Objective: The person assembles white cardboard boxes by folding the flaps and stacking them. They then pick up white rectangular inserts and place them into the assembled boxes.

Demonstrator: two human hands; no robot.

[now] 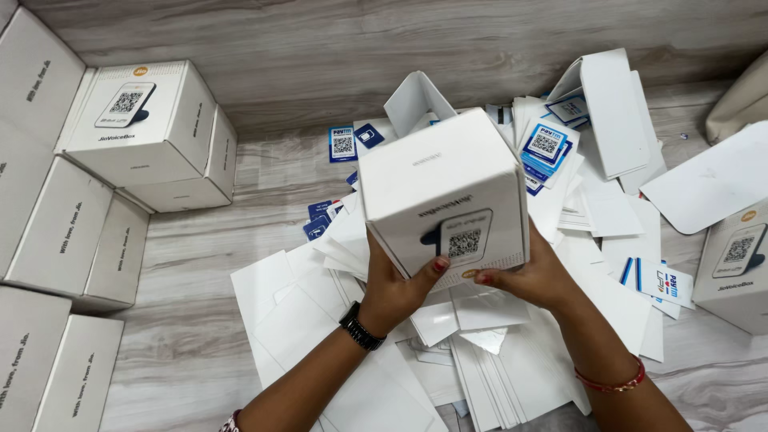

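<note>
White cardboard box [442,192]: smooth, matt, with a printed panel of slight sheen. Stacked boxes [148,120]: same matt white card. Loose sheets [376,392]: thin white paper or card, flat finish. Blue-and-white printed cards [546,144]: glossier. Floor [320,48]: grey wood-grain, low sheen. Wristwatch strap [362,327]: black, matt.

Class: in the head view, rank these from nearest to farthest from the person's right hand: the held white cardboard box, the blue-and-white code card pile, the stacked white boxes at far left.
From the right hand:
1. Held white cardboard box, in its grip.
2. Blue-and-white code card pile, above, right of centre.
3. Stacked white boxes, far left.
</note>
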